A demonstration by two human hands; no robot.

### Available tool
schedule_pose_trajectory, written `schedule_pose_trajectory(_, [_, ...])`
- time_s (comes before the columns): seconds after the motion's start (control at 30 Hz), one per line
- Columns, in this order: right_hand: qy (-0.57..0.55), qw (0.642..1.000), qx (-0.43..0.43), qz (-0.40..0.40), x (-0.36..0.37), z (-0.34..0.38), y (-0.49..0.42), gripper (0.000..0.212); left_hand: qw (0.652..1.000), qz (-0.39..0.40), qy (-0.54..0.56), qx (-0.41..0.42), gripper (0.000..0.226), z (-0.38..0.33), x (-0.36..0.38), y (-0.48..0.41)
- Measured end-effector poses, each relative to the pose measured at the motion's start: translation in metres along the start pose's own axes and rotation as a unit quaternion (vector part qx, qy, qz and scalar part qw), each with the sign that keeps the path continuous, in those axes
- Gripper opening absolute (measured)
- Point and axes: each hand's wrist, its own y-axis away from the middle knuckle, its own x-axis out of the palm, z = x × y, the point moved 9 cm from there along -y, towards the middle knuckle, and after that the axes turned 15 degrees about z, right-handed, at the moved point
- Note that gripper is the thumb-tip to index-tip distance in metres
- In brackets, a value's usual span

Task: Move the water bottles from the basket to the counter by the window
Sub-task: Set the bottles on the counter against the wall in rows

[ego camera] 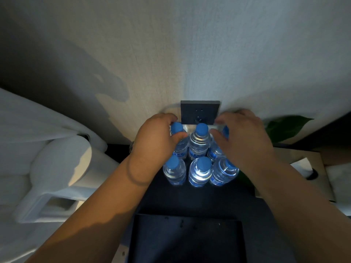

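**Both hands on back-row bottles, six bottles standing on counter**

A pale textured wall (190, 44) filled the upper half of the view. White cloth (28, 120) lay at the left, with a white jug (62, 168) just beside it. A dark counter (190, 198) ran up to the wall, and a dark tray (186, 242) sat at its near edge.

The left hand (153, 141) gripped the back-left bottle (179, 147), thumb and fingers curled round its blue cap. The right hand (245, 141), a bit blurred, had fingers and thumb curled round the top of the back-right bottle (215, 151).

All six bottles stood upright on the counter in two rows of three, packed close, between tray and wall. The back-middle bottle (199, 141) stood between the two hands, untouched. The front row (200, 171) stood apart from both hands.

A dark socket plate (199, 112) sat on the wall right behind the back row. A green leaf (284, 128) showed at the right, near the right hand.
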Motion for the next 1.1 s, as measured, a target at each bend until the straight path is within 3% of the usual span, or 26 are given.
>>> schedule_pose_trajectory(0.1, [0.020, 0.999, 0.001, 0.050, -0.001, -0.016, 0.000, 0.021, 0.998, -0.050, -0.039, 0.029, 0.044, -0.021, -0.011, 0.008])
schedule_pose_trajectory(0.23, [0.019, 0.996, -0.002, 0.082, -0.002, -0.027, -0.001, 0.034, 0.994, -0.063, -0.063, 0.058, 0.033, -0.050, -0.011, 0.012])
schedule_pose_trajectory(0.4, [0.053, 0.995, -0.008, 0.085, -0.003, -0.036, 0.002, 0.038, 0.995, 0.004, -0.046, 0.089, 0.031, -0.070, 0.015, 0.018])
schedule_pose_trajectory(0.53, [0.022, 0.993, -0.045, 0.110, 0.002, -0.035, 0.002, 0.040, 0.987, 0.064, -0.034, 0.141, 0.048, -0.086, 0.043, 0.036])
schedule_pose_trajectory(0.63, [-0.002, 0.992, -0.056, 0.112, 0.003, -0.036, -0.002, 0.032, 0.981, 0.081, -0.049, 0.168, 0.043, -0.093, 0.058, 0.043])
schedule_pose_trajectory(0.8, [0.012, 0.995, -0.032, 0.092, 0.008, -0.038, -0.009, 0.024, 0.982, 0.073, -0.079, 0.153, 0.041, -0.084, 0.063, 0.043])
schedule_pose_trajectory(1.1, [-0.008, 0.998, -0.005, 0.068, 0.008, -0.044, -0.007, 0.038, 0.991, -0.005, -0.064, 0.115, 0.025, -0.045, 0.032, 0.032])
